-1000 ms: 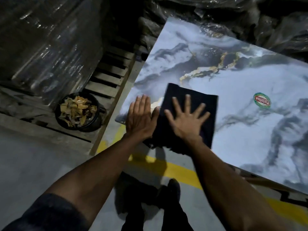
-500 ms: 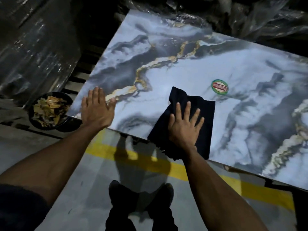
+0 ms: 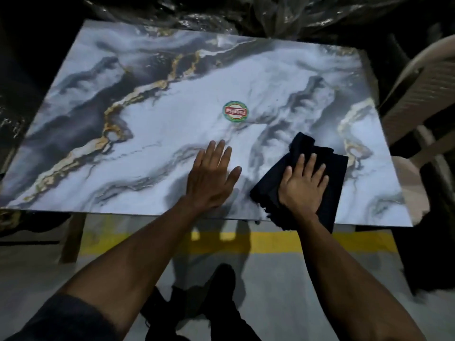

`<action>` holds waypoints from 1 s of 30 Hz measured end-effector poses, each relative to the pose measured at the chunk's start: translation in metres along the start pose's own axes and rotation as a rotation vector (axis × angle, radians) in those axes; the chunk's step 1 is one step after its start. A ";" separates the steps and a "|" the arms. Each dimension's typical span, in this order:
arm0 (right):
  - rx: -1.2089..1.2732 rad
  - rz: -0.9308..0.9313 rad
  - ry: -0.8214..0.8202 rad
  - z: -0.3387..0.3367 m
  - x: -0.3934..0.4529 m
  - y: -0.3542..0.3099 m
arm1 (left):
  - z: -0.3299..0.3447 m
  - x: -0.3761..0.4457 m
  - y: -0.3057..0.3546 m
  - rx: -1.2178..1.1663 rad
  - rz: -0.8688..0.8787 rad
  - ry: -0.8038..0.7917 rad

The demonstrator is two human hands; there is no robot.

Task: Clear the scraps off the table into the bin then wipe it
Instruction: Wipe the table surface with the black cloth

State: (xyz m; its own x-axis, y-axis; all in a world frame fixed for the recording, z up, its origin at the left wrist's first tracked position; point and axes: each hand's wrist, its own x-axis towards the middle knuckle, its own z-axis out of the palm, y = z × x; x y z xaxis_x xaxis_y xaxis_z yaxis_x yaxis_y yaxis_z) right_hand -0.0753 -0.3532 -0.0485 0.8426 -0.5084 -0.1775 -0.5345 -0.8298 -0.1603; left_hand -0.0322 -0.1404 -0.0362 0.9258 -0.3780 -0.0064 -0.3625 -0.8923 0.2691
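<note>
Right hand (image 3: 304,183) presses flat, fingers spread, on the dark cloth (image 3: 334,173) at the table's (image 3: 147,153) near edge, its long axis running away from that edge. Left hand (image 3: 211,178) rests flat, fingers together, beside it.

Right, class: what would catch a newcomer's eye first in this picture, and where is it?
The grey-and-white marble-patterned table top with gold veins fills the view, a round green-and-red sticker near its middle. At the near edge, the right hand presses a dark folded cloth flat, while the left hand rests beside it.

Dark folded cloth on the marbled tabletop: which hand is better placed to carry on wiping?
Right. The right hand lies flat on the dark folded cloth; the left hand rests on bare marbled tabletop.
</note>
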 end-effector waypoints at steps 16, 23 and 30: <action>-0.008 0.194 0.024 -0.030 0.038 0.133 | 0.037 0.020 0.068 0.057 0.034 -0.027; 0.146 0.557 0.195 -0.035 0.033 0.175 | 0.037 0.022 0.066 0.032 0.039 0.028; 0.562 0.786 0.236 -0.033 -0.039 0.214 | 0.038 0.025 0.060 -0.043 0.064 -0.049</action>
State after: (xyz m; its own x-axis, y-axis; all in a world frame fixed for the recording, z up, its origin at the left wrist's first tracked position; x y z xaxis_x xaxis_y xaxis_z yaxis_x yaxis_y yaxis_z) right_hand -0.2204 -0.5185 -0.0434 0.1947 -0.9505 -0.2422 -0.8486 -0.0393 -0.5276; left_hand -0.0354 -0.2130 -0.0570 0.8942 -0.4464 -0.0346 -0.4148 -0.8550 0.3113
